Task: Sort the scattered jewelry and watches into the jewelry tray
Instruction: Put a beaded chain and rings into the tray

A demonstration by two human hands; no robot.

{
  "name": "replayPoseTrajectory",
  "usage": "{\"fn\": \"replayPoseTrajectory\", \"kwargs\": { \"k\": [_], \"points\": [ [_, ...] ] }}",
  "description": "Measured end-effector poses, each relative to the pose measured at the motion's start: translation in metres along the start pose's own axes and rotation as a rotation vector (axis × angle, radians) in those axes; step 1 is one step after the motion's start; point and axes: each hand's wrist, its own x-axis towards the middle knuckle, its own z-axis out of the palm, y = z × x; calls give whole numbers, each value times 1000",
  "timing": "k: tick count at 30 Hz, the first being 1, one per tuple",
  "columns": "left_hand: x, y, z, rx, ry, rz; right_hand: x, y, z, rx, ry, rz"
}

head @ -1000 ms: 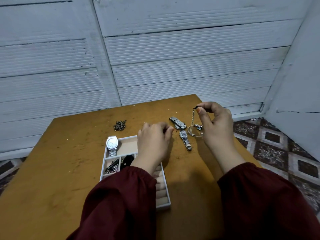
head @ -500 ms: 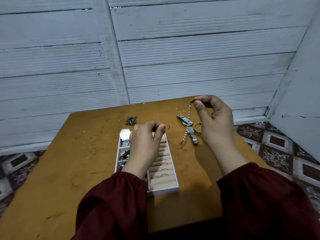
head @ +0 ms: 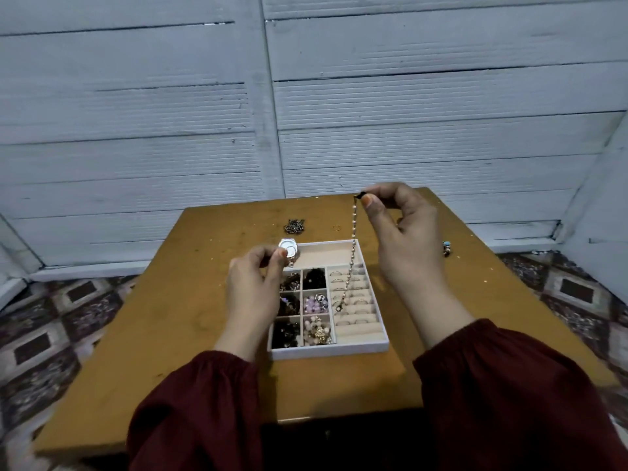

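While the right hand point(head: 404, 243) is raised above the far right corner of the jewelry tray point(head: 326, 352), its thumb and forefinger pinch the top end of a beaded chain point(head: 353, 246). The chain hangs down and slightly leftward over the tray. Its lower clasp end dangles over the ring rolls point(head: 356, 321) on the tray's right side; whether it touches them cannot be told. The left hand point(head: 253, 290) hovers over the tray's left edge with its fingers point(head: 270, 265) curled and the thumb tip close to the forefinger, just beside a silver watch point(head: 289, 249). Whether anything is pinched there cannot be told. The watch lies at the left end of the long far compartment. Nearer, six small compartments in two columns hold dark pieces and pink and gold beaded ones, and several thin rings sit in the rolls. The white tray rests in the middle of the brown surface point(head: 190, 334). Beyond it lie a small heap of dark metal pieces point(head: 294, 225) and, to the right of that, a thin gold ring point(head: 336, 227). Well to the right of the tray lies a small trinket with a blue bead point(head: 446, 248). Dark red sleeves point(head: 509, 385) cover both forearms
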Motion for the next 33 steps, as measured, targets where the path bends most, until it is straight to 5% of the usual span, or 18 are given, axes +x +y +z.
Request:
{"fn": "replayPoseTrajectory", "kwargs": {
  "k": [11,33],
  "points": [
    [-33,-38,-16,-23,247,-81,-15,-6,39,20,-91,0],
    [-30,-46,-13,-63,277,-75,-14,6,87,7,-118,46]
  ]
}}
